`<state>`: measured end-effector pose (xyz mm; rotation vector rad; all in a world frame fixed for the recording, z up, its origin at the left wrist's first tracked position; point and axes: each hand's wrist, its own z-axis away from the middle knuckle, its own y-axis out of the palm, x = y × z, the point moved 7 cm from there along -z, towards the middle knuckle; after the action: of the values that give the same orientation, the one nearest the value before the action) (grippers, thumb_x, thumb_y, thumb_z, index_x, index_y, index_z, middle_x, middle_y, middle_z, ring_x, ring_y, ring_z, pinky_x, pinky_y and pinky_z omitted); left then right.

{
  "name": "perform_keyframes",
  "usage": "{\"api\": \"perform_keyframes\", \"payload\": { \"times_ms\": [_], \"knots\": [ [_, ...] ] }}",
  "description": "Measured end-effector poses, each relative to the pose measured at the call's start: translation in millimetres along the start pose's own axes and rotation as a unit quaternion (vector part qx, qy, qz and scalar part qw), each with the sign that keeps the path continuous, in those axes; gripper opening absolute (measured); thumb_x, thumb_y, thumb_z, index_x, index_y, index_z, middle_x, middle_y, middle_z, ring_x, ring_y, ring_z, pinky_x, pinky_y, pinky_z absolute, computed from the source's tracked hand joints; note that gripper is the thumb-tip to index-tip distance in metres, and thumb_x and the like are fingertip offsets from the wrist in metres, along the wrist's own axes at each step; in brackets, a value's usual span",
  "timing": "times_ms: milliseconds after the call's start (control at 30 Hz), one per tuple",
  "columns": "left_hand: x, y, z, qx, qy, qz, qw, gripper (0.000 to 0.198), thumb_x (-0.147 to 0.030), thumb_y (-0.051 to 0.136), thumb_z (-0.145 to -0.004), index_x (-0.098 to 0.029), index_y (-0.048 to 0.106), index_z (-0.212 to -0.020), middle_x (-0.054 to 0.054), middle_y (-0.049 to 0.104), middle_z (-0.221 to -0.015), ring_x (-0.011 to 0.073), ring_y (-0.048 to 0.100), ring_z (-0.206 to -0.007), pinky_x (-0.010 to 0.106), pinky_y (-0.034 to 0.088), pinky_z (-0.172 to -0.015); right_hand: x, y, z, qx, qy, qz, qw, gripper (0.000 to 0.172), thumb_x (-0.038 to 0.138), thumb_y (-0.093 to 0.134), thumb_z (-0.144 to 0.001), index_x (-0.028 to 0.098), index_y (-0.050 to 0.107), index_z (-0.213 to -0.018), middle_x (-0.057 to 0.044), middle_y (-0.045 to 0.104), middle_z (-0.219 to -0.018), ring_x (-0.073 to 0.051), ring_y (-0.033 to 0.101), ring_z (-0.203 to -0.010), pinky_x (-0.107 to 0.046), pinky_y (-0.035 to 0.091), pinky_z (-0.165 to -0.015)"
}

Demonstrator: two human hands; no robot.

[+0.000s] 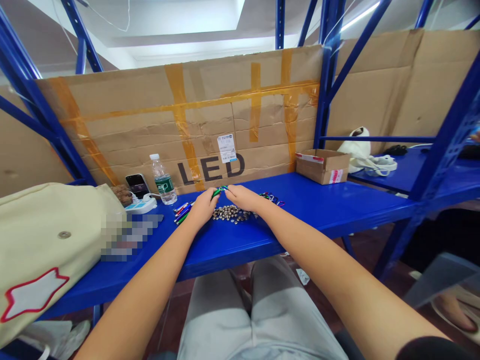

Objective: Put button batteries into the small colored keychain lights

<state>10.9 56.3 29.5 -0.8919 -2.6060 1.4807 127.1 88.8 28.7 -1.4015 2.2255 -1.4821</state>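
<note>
Over the blue table, my left hand (203, 206) is closed around a shiny green metallic tube (216, 193). My right hand (243, 198) pinches the tube's far end, where a small green and silver part shows; its exact shape is too small to make out. Just below both hands lies a pile of small round silver pieces (229, 214), like button cells. Several slim coloured tubes (183, 212) in green, blue and red rest beside my left wrist. Coloured metal clips (273, 198), looking like carabiners, lie behind my right wrist, which partly hides them.
A water bottle (163, 181), a phone (137, 186) and a white power strip (141, 205) stand at the back left. A cream bag (56, 220) covers the left end of the blue table (318, 210). A small cardboard box (323, 167) sits back right, before a cardboard wall (142, 145).
</note>
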Motion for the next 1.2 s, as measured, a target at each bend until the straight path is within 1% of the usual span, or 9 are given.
{"api": "perform_keyframes", "payload": {
  "times_ms": [167, 267, 367, 433, 500, 667, 800, 933, 1200],
  "knots": [
    [-12, -3.5, 0, -0.003, 0.022, -0.173, 0.985, 0.024, -0.024, 0.036, -0.094, -0.016, 0.055, -0.107, 0.012, 0.064, -0.101, 0.0238, 0.06, -0.093, 0.033, 0.042, -0.078, -2, 2, -2, -0.049, 0.037, -0.081, 0.995, 0.029, 0.022, 0.035, -0.093, 0.021, 0.036, -0.064, 0.0, 0.051, -0.062, -0.012, 0.044, -0.06, -0.024, 0.034, -0.059],
    [-24, 0.4, 1, 0.018, 0.056, -0.286, 0.956, 0.027, -0.022, 0.034, -0.095, -0.016, 0.056, -0.11, 0.013, 0.064, -0.099, 0.0265, 0.06, -0.095, 0.036, 0.041, -0.079, -8, 12, -3, -0.013, 0.092, -0.222, 0.971, 0.038, 0.031, 0.022, -0.097, 0.022, 0.032, -0.061, 0.004, 0.036, -0.046, -0.011, 0.035, -0.045, -0.023, 0.03, -0.048],
    [-30, 2.8, 3, 0.022, 0.072, -0.301, 0.951, 0.031, -0.026, 0.031, -0.096, -0.016, 0.056, -0.113, 0.013, 0.065, -0.1, 0.0261, 0.061, -0.094, 0.035, 0.041, -0.077, -21, 8, -3, -0.001, 0.13, -0.285, 0.95, 0.045, 0.043, 0.013, -0.097, 0.022, 0.036, -0.064, 0.006, 0.03, -0.043, -0.01, 0.029, -0.038, -0.022, 0.029, -0.042],
    [-29, 0.9, 4, 0.012, 0.061, -0.283, 0.957, 0.033, -0.03, 0.031, -0.097, -0.017, 0.056, -0.115, 0.013, 0.065, -0.105, 0.0252, 0.061, -0.096, 0.034, 0.041, -0.077, -39, -9, 0, -0.024, 0.164, -0.188, 0.968, 0.04, 0.043, 0.027, -0.095, 0.02, 0.045, -0.069, 0.001, 0.045, -0.048, -0.012, 0.043, -0.045, -0.024, 0.037, -0.048],
    [-25, -0.9, 4, 0.008, 0.053, -0.266, 0.963, 0.033, -0.031, 0.033, -0.097, -0.018, 0.056, -0.116, 0.012, 0.065, -0.11, 0.0242, 0.061, -0.099, 0.033, 0.042, -0.078, -59, -26, 6, -0.015, 0.196, -0.019, 0.98, 0.026, 0.037, 0.049, -0.086, 0.017, 0.056, -0.071, -0.01, 0.063, -0.069, -0.019, 0.059, -0.069, -0.029, 0.045, -0.064],
    [-16, -1.9, 3, 0.015, 0.04, -0.241, 0.97, 0.032, -0.032, 0.036, -0.096, -0.018, 0.057, -0.116, 0.01, 0.065, -0.114, 0.0226, 0.06, -0.102, 0.031, 0.043, -0.081, -95, -48, 34, 0.051, 0.339, 0.125, 0.931, 0.038, 0.046, 0.053, -0.082, 0.011, 0.068, -0.088, -0.024, 0.064, -0.108, -0.033, 0.06, -0.105, -0.038, 0.043, -0.085],
    [-19, 1.9, 3, 0.012, 0.055, -0.239, 0.969, 0.03, -0.032, 0.039, -0.096, -0.019, 0.058, -0.115, 0.008, 0.066, -0.111, 0.0217, 0.061, -0.1, 0.031, 0.043, -0.08, -64, -45, 30, 0.0, 0.308, 0.068, 0.949, 0.057, 0.054, 0.029, -0.091, 0.011, 0.064, -0.078, -0.02, 0.067, -0.09, -0.026, 0.063, -0.09, -0.033, 0.045, -0.077],
    [-25, 8.5, 3, 0.015, 0.095, -0.27, 0.958, 0.028, -0.032, 0.041, -0.095, -0.018, 0.059, -0.11, 0.008, 0.067, -0.102, 0.0218, 0.062, -0.093, 0.032, 0.041, -0.075, -19, -7, 15, 0.064, 0.22, -0.136, 0.964, 0.054, 0.046, 0.021, -0.096, 0.016, 0.05, -0.061, -0.002, 0.048, -0.048, -0.012, 0.047, -0.047, -0.024, 0.038, -0.052],
    [-38, 8.2, 7, -0.012, 0.159, -0.361, 0.919, 0.029, -0.026, 0.037, -0.096, -0.015, 0.059, -0.111, 0.011, 0.066, -0.092, 0.0233, 0.059, -0.085, 0.035, 0.035, -0.069, -15, 22, 22, 0.11, 0.309, -0.361, 0.873, 0.03, 0.034, 0.034, -0.092, 0.021, 0.033, -0.065, 0.009, 0.023, -0.042, -0.006, 0.017, -0.033, -0.02, 0.012, -0.036]
  ]
}}
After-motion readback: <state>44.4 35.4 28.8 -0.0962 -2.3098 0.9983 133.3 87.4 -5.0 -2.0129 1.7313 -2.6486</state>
